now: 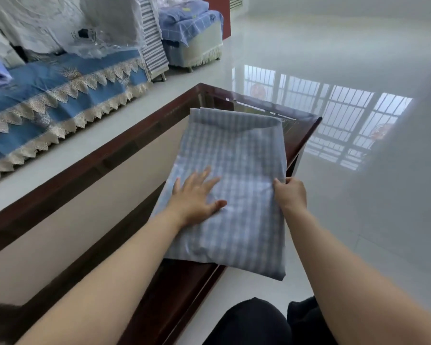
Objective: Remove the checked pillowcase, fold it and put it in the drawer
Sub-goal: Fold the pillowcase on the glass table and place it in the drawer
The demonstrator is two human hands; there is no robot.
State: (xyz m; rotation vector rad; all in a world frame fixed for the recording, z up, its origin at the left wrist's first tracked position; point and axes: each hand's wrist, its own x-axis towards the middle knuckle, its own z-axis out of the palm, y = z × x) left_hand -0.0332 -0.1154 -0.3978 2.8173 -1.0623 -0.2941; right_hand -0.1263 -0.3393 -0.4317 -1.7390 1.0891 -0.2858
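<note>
Checked pillowcase (237, 175) lies folded on my worktop (125, 155); left hand (197, 197) presses flat, fingers released; right hand (290, 192) fingers pinch its edge.

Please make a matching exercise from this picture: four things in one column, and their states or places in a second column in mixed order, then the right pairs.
Things:
1. left hand
2. right hand
3. checked pillowcase
4. blue lace-trimmed cover

States or places:
A. pinches the fabric's right edge
B. lies on the sofa
C. pressed flat, fingers spread
D. lies folded on the wooden table

Pairs: 1-C, 2-A, 3-D, 4-B
</note>
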